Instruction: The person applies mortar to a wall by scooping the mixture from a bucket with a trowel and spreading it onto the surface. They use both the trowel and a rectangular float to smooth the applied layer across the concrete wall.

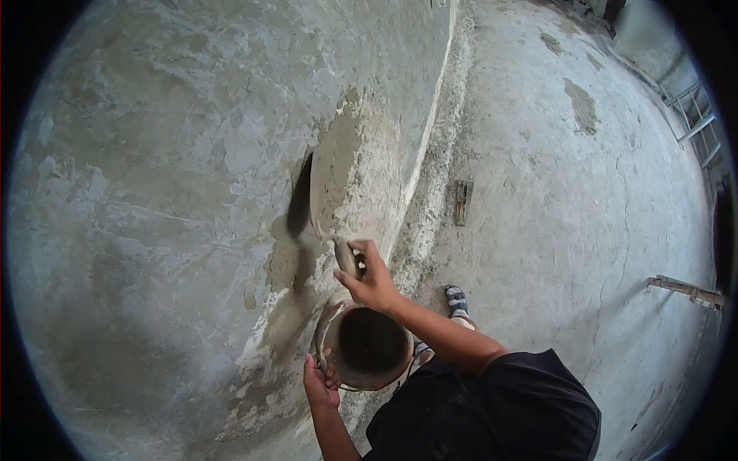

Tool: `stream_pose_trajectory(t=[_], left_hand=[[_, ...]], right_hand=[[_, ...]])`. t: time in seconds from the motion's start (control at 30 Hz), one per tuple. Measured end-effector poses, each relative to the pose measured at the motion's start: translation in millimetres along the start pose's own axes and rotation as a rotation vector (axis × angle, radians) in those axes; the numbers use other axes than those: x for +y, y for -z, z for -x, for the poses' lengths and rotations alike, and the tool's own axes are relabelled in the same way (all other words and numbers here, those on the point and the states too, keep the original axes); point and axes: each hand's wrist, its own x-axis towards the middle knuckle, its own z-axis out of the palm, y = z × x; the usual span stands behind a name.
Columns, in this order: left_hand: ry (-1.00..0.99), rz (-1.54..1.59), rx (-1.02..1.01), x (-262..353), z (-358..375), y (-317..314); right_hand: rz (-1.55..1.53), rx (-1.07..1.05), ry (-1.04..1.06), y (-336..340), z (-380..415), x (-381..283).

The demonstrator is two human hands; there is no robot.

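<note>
My right hand [374,280] is closed around the handle of a flat grey plastering trowel [327,188], whose mortar-coated blade reaches up and away from my fingers and lies pressed against the rough grey cement wall [169,154]. The blade stands just above my knuckles, tilted a little, and it throws a dark shadow on the wall to the far side of my hand. Wet brownish mortar [288,265] is smeared on the wall just beside and below that hand. My left hand [319,384] sits lower and nearer to my body, its fingers curled over the rim of a round grey mortar-crusted bucket [369,346], gripping it at the edge closest to the wall. The bucket hangs between my two hands, directly under my right wrist, and its inside looks dark, so I cannot tell how much it holds. Beyond my right forearm, down on the dusty concrete floor [569,200], my sandalled foot [457,301] shows, and farther out lies a small rectangular wooden float [462,201], well apart from both hands.
</note>
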Motion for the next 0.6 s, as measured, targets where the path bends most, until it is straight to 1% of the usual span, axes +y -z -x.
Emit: stream_pose_trajectory(t=[0.07, 0.1, 0.17, 0.2, 0.27, 0.3, 0.37, 0.4, 0.43, 0.5, 0.57, 0.6], left_hand=[[-0.007, -0.001, -0.004, -2.1, 2.2, 1.2], [-0.024, 0.003, -0.018, -1.7, 0.3, -0.7], [-0.023, 0.004, -0.01, -1.6, 1.1, 1.5], [-0.021, 0.002, -0.01, -2.7, 1.8, 2.5], [-0.007, -0.001, -0.001, -5.3, 2.7, 1.8], [-0.001, -0.01, -0.002, -6.0, 2.7, 1.3], [-0.011, -0.011, 0.008, -8.8, 3.7, 0.2], [-0.019, -0.015, 0.015, -10.2, 4.5, -0.2], [-0.018, -0.018, 0.015, -10.7, 5.6, 0.6], [-0.004, 0.018, 0.027, -9.6, 6.5, 3.2], [-0.019, 0.022, 0.03, -9.7, 6.6, 6.4], [-0.03, 0.031, 0.035, -10.9, 7.8, 9.7]], right_hand=[[-0.582, -0.204, -0.344, 21.6, 28.1, -8.6], [-0.583, -0.21, -0.342, 35.5, 35.3, -11.6], [-0.659, -0.346, -0.341, 61.7, 49.6, -14.9], [-0.659, -0.353, -0.348, 67.5, 52.7, -11.3], [-0.566, -0.257, -0.404, 73.4, 56.0, -2.9], [-0.566, -0.261, -0.405, 71.8, 52.7, 0.7], [-0.093, -0.065, -0.304, 62.5, 36.9, 10.8], [-0.06, 0.005, -0.222, 51.4, 26.4, 18.5], [-0.06, 0.007, -0.223, 40.9, 18.1, 24.5], [-0.104, 0.108, -0.152, 17.6, -3.4, 26.1], [-0.096, 0.123, -0.051, -9.4, -21.1, 33.8], [-0.12, 0.106, -0.068, -19.6, -27.2, 30.1]])
